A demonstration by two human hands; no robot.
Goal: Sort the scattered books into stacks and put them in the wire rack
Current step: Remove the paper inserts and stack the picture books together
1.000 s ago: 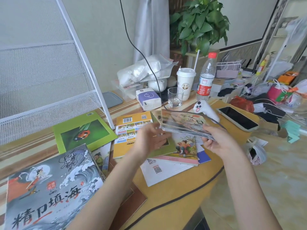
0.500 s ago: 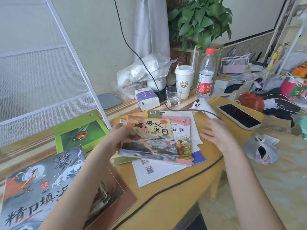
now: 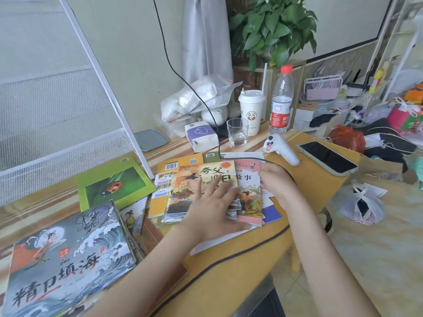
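A pile of thin picture books lies mid-table, with an orange-toned book [image 3: 194, 179] on top, a pink book [image 3: 249, 195] under it and a yellow book [image 3: 158, 202] beneath. My left hand [image 3: 212, 207] rests flat on the orange-toned book with fingers spread. My right hand [image 3: 274, 181] touches the pile's right edge, fingers curled over the pink book. A green ladybird book [image 3: 114, 186] lies to the left. A grey wave-cover book [image 3: 66, 259] tops a stack at the near left. The white wire rack [image 3: 68, 124] stands at the far left.
Behind the pile stand a glass [image 3: 237, 131], a white cup [image 3: 251, 113], a water bottle [image 3: 281, 99] and a tissue pack [image 3: 201, 136]. A white controller [image 3: 280, 149] and a phone [image 3: 327, 160] lie right. A black cable [image 3: 229, 259] crosses the table's front. A plastic bag [image 3: 359, 204] sits at the right.
The orange-toned book, held up in both hands a second ago, now lies on the pile. My left hand has flattened on it and my right hand has moved to the pile's right edge.
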